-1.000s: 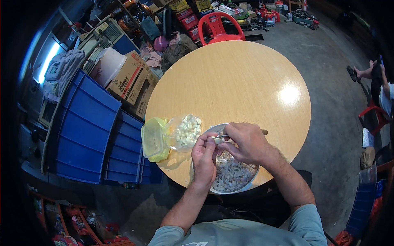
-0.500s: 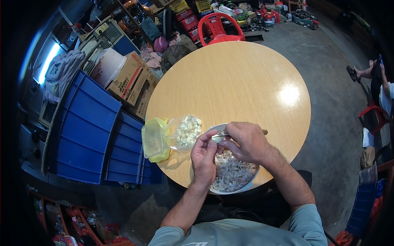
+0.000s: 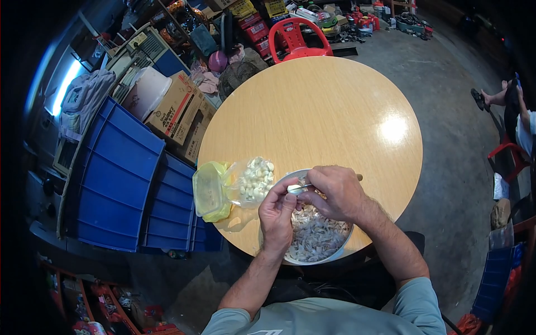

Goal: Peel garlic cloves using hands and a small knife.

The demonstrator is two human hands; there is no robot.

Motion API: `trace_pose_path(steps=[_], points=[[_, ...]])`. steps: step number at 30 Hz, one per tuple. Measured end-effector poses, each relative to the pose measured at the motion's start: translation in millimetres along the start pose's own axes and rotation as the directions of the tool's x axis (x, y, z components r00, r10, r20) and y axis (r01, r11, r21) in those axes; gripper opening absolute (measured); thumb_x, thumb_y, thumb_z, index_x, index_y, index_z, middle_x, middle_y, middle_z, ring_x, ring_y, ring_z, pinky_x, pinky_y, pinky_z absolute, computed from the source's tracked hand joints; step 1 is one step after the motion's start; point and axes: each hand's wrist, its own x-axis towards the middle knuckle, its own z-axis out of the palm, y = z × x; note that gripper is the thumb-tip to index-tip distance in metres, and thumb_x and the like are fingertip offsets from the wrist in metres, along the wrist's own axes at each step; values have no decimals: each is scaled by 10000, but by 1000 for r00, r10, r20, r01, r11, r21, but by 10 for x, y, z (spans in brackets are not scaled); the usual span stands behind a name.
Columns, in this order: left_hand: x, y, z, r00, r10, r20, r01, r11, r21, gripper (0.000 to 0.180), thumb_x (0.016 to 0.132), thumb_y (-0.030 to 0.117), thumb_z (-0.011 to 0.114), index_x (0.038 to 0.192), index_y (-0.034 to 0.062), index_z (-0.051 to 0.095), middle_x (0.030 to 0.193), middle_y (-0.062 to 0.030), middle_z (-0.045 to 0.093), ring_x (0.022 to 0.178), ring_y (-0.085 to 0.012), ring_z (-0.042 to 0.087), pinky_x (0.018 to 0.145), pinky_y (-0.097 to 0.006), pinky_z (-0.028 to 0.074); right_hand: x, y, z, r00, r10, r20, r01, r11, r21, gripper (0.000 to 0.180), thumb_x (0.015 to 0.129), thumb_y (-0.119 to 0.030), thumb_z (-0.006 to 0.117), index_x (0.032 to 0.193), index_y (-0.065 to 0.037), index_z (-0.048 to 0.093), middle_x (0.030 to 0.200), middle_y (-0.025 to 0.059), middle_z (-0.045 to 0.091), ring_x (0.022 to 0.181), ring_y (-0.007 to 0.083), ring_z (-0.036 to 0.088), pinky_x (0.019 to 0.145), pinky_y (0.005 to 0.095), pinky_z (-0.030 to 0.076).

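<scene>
My left hand pinches a pale garlic clove between thumb and fingers, above the near side of the table. In my right hand is a small knife; its blade lies against the clove and its handle end pokes out past the hand. Below both hands sits a white bowl full of papery greyish garlic skins; its far part is partly hidden by the hands. Left of the bowl, peeled garlic cloves lie in a clear plastic bag. A clear plastic container in a yellow bag stands beside them.
All this rests on a round wooden table. A red plastic chair stands at its far side. Blue crates and cardboard boxes are close on the left. A seated person is at the far right.
The clove has turned a little in my left fingers and shows more of its pale side. The knife blade has shifted slightly against it.
</scene>
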Motion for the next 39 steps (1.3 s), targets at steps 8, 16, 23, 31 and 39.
trace_pose_path(steps=[8, 16, 23, 31, 39], points=[[20, 31, -26, 999, -20, 42, 21, 1000, -16, 287, 1007, 109, 618, 1256, -32, 602, 981, -68, 681, 820, -93, 584, 764, -244, 501, 9, 0, -21, 999, 1, -52, 4, 995, 100, 244, 796, -184, 779, 839, -45, 583, 719, 110, 637, 671, 299, 671, 575, 414, 508], [35, -17, -96, 997, -20, 72, 23, 999, -39, 280, 1007, 142, 623, 1239, -12, 599, 1030, -77, 681, 869, -104, 618, 765, -248, 509, 18, -18, -119, 992, 39, 123, -52, 994, 99, 246, 857, -254, 746, 993, -65, 665, 859, 115, 711, 790, 289, 722, 665, 410, 569], [56, 13, -124, 975, -220, 11, 212, 925, -316, 283, 1020, 189, 606, 1237, 14, 561, 1133, -92, 660, 952, -129, 634, 805, -283, 531, 0, 0, -102, 991, 20, 130, -31, 997, 77, 209, 873, -235, 717, 908, -47, 631, 810, 118, 678, 776, 307, 703, 650, 417, 557], [38, 10, -115, 999, -5, 54, 2, 998, 63, 239, 991, 41, 610, 1217, -13, 552, 1242, -131, 644, 1058, -142, 633, 899, -277, 533, -2, 25, -41, 1000, 28, 10, -28, 997, 75, 202, 842, -158, 706, 906, -40, 555, 765, 129, 610, 723, 315, 649, 622, 426, 500], [28, 32, -122, 989, 76, 130, -87, 993, 77, 262, 977, 26, 631, 1217, -37, 550, 1226, -156, 652, 1120, -181, 637, 997, -318, 525, -5, 8, -29, 998, 16, 67, -22, 996, 83, 249, 885, -243, 714, 940, -41, 579, 813, 127, 642, 782, 321, 679, 663, 435, 528]])
